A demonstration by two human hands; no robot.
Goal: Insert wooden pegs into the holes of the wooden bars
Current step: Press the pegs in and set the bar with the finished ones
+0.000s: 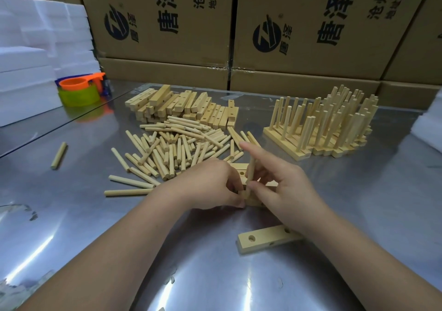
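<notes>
1. Pale wood first: a spare bar (267,237) lies flat on the steel counter (358,203), well to the near side of the peg heap (177,148). Its far end is under the person's right forearm and its holes face up. I take it to be parked there as next in line.
2. Just on the near side of the heap, both hands meet over the worked bar (240,167). The left hand (215,184) has its fingers curled round the bar and pins it to the counter, presumably so it will not skid under pressure.
3. The right hand (282,184) pinches one peg (251,174) between thumb and bent fingers, with the forefinger stretched free toward the heap. The peg stands nearly upright with its foot at the bar. Fingers hide the foot, so I cannot tell whether it is seated. One empty hole shows on the bar between the hands.
4. The heap itself lies loose within easy reach, likely so a hand can take a peg without searching. One stray peg (59,155) lies well apart from it, to the person's left.
5. Right behind the heap, touching its far edge, sits a stack of blank bars (186,106). To the heap's right, finished bars (330,126) stand in rows with pegs up, which separates done work from stock.
6. Far left of the heap are orange and green cups (79,90) beside white foam blocks (35,59). Printed cartons (311,23) wall off the back.
</notes>
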